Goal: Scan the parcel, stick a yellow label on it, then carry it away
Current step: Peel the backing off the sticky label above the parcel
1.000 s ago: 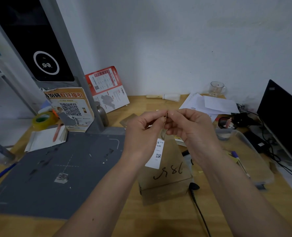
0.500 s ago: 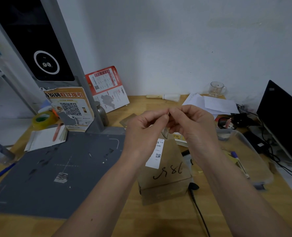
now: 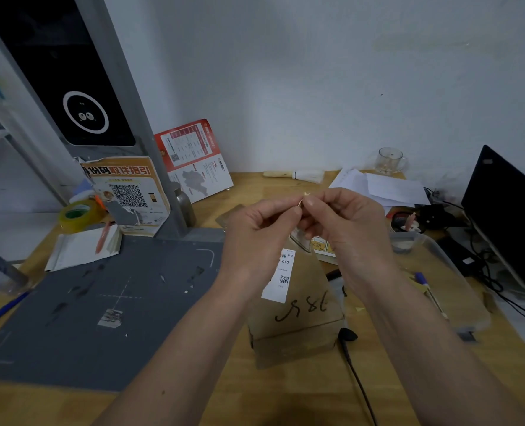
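The parcel [image 3: 295, 309], a small brown cardboard box with dull, flat faces, sits on the wooden desk [image 3: 285, 404] just below both hands, and neither hand touches it. Black handwritten marks cross its top, and a white paper slip [image 3: 281, 276] with a barcode and "C40" lies at its far left corner.

Above the parcel, the left hand [image 3: 256, 238] and right hand [image 3: 347, 229] meet fingertip to fingertip. Thumbs and forefingers are pinched narrow around a thin sliver of label [image 3: 301, 202], seen edge-on, only a pale yellowish rim showing. The other fingers curl in loosely.

Against half a second ago, the hands sit at about the same spot over the parcel and the pinch looks tighter, with less of the sliver visible; the parcel has not moved.

Left of the parcel lies a grey scanning mat [image 3: 101, 302], matte and scuffed, with white corner marks. A black cable [image 3: 356, 379] runs down the desk from the parcel's near right corner. Right of the parcel stands a clear plastic tub [image 3: 445, 287]. Beyond the parcel, at the far edge of the desk, are loose white papers [image 3: 378, 187] and a clear glass mug [image 3: 390, 161]; far left of it, a roll of yellow tape [image 3: 78, 215].
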The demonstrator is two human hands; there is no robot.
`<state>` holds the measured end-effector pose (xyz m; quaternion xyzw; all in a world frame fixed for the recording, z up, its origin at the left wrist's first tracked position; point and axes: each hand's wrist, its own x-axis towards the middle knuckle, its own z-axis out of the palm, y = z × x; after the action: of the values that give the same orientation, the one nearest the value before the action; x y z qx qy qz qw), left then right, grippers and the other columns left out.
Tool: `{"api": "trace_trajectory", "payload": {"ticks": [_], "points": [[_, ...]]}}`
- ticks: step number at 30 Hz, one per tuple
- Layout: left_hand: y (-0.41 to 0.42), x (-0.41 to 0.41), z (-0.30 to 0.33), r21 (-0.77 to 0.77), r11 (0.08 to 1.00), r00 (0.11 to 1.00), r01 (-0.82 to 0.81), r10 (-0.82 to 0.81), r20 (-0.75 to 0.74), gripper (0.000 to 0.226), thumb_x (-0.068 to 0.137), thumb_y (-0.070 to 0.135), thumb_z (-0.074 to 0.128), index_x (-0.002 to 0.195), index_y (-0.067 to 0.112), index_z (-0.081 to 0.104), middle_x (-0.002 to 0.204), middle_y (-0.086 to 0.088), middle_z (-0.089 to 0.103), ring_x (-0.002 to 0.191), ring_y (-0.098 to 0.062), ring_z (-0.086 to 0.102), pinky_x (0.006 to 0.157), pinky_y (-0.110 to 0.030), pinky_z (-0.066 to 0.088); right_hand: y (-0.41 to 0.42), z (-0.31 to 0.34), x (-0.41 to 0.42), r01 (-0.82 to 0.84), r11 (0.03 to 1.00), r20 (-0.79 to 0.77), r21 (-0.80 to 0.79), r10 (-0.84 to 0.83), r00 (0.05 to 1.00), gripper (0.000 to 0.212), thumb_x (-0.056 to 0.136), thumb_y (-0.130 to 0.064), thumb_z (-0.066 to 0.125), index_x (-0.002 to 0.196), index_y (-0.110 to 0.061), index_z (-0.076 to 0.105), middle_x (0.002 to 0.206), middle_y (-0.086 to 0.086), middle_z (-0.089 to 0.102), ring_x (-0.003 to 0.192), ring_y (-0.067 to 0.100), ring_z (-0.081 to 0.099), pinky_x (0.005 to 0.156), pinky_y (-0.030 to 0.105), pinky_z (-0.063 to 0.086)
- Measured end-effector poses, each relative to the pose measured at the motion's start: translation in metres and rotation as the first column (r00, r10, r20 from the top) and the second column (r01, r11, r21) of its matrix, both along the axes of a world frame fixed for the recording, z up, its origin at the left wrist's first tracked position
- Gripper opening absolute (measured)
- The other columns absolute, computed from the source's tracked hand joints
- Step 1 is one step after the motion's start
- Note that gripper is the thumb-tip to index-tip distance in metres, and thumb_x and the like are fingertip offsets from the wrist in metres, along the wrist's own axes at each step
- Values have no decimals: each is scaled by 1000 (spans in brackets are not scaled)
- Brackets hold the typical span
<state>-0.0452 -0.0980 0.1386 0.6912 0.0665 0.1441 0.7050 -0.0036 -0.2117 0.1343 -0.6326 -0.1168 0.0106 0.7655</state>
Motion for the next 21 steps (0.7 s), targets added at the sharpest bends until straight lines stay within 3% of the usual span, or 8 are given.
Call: {"api": "trace_trajectory", "payload": {"ticks": [10, 21], "points": [[-3, 1, -1, -9, 1000, 1000, -13, 13, 17, 21, 88, 6, 62, 102, 15, 74, 97, 6, 75, 88, 3, 68, 73, -5, 49, 0, 2, -2, 36, 999, -21, 4, -36, 999, 9, 83, -1, 64, 76, -4, 69, 65, 11, 67, 59, 19, 63, 55, 24, 52], [-6, 0, -4, 71, 997, 997, -40, 35, 75, 24, 88, 4, 62, 100, 22, 73, 102, 1, 73, 90, 3, 67, 73, -6, 48, -1, 4, -1, 19, 1000, -52, -1, -19, 998, 14, 82, 3, 63, 72, -5, 69, 63, 10, 65, 58, 18, 61, 55, 24, 51]]}}
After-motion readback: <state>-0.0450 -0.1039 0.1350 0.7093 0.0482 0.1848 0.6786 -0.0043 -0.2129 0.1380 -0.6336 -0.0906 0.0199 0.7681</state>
